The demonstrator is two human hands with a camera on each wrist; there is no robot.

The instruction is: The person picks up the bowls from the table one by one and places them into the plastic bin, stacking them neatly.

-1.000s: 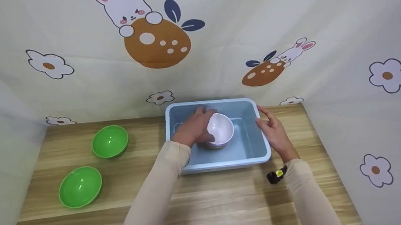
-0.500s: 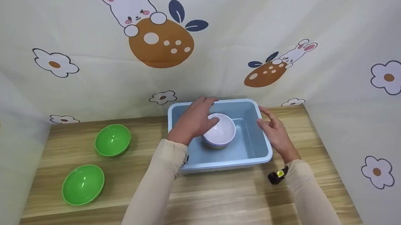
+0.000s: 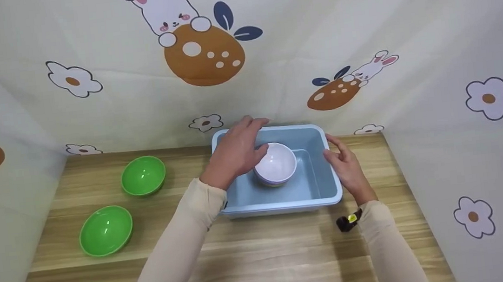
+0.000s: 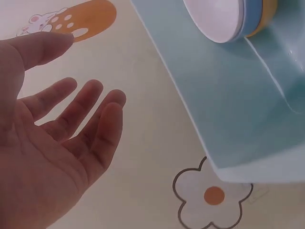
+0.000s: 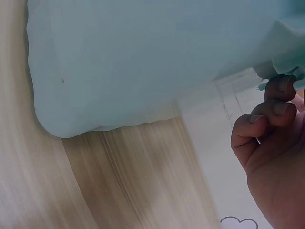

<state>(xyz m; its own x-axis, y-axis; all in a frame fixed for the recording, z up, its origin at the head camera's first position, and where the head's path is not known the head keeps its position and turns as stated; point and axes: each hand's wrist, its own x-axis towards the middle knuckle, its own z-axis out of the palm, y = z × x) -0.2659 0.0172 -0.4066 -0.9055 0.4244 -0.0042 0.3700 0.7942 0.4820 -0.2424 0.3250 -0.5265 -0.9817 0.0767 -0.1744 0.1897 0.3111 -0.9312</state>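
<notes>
Background: pale curtain (image 3: 131, 109) printed with rabbits and flowers, hung behind and at both sides of a wood-grain desk (image 3: 264, 261); a blue basin (image 3: 281, 205) on the desk, close to the back curtain; near the middle of the basin, a bowl stack (image 3: 276, 164), upright, white on top with blue and yellow edges beneath.

Left hand (image 3: 235, 149) above the basin's left part, beside the stack; its grip is wide, fingers apart and slightly bent, nothing held; the left wrist view shows a gap between hand and stack. Right hand (image 3: 349, 168) at the basin's right rim; its grip is narrow, holding that rim; exact finger contact partly hidden in the right wrist view.

Far green bowl (image 3: 143, 176) and near green bowl (image 3: 106, 231) on the desk, left of the basin, well apart from it.

Progress, by judgement: nesting of the stack inside the basin looks done; the two green bowls are outside it, hence apparently left; cannot tell whether they belong with the stack.
</notes>
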